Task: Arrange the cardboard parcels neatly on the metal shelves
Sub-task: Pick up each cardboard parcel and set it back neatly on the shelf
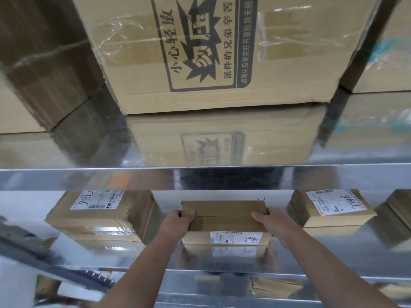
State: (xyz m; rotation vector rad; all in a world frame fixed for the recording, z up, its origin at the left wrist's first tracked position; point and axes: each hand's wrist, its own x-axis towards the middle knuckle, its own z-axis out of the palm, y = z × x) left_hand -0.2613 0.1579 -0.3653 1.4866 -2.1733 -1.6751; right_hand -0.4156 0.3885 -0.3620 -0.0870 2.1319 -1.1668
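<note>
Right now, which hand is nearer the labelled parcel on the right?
Right. Right hand holds the middle parcel's end nearest the labelled parcel; left hand holds the opposite end.

Polished metal shelving fills the view. The upper shelf (66,150) is mirror-bright and throws back blurred brown reflections. Its front lip (333,176) runs straight across as a silvery band, with an orange smear (119,181) in the sheen. Below, the middle shelf (311,252) gleams under soft, even light — palest at the left. A dark bar (44,261) slants across the lower left corner.
</note>
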